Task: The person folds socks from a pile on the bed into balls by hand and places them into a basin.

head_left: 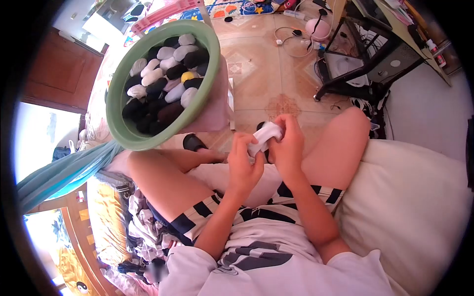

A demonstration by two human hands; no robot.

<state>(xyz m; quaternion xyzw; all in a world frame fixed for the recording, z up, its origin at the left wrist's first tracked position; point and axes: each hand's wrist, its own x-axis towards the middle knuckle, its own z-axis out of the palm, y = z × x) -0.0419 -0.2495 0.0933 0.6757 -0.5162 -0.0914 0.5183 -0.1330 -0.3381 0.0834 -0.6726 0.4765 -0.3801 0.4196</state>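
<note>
Between my two hands, above my lap, is a white sock [267, 134], bunched up and partly covered by my fingers. My left hand [243, 160] grips its lower left end. The upper right end is pinched in my right hand [288, 143]. To the left, a green basin [213, 74] is filled with several rolled socks in black, grey and white, with one yellow rolled sock [187, 76] among them. The basin rests on a pink chair or stand [217, 106].
A heap of clothes [143, 222] lies at my left, near a teal curtain [69, 165]. A black-framed desk [340, 79] stands at the right, with cables and a pink round object [318, 29] on the floor nearby. Beside me is a cream cushion [410, 197]. A dark slipper [193, 142] is below.
</note>
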